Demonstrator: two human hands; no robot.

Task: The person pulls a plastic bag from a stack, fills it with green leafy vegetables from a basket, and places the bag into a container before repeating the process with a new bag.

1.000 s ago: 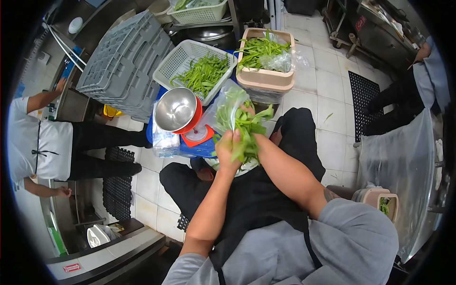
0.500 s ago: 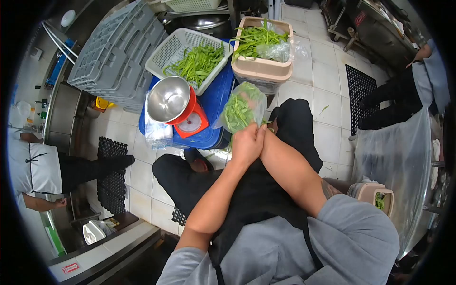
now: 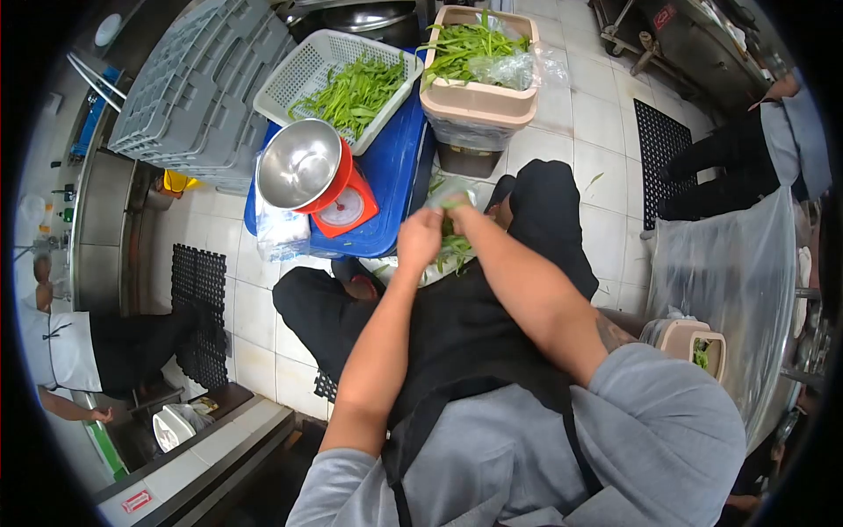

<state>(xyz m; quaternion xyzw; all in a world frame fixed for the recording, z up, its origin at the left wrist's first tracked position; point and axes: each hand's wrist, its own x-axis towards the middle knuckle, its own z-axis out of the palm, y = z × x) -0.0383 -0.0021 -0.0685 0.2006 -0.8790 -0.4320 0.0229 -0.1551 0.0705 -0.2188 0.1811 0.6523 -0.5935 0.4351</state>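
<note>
Low between my knees, both hands are closed on a clear plastic bag (image 3: 451, 188) with green leaves. My left hand (image 3: 421, 235) has its fingers pressed together at the near left side of the bag. My right hand (image 3: 458, 209) grips it just to the right and a little farther out. Part of the bag is hidden behind my hands and forearms. Loose green leaves (image 3: 455, 252) show below them. Ahead on the left, a red scale (image 3: 356, 209) carries a steel bowl (image 3: 299, 167).
A blue lidded bin (image 3: 395, 180) bears the scale and a white perforated basket (image 3: 272, 95) of leafy greens (image 3: 356, 95). Beside it stands a beige tub (image 3: 479, 98) heaped with greens. Grey crates (image 3: 198, 88) are stacked left. People stand at both sides.
The filled bag has dropped from above the blue bin's edge to between my knees. My hands, crossed close together before, now sit side by side on the bag.
</note>
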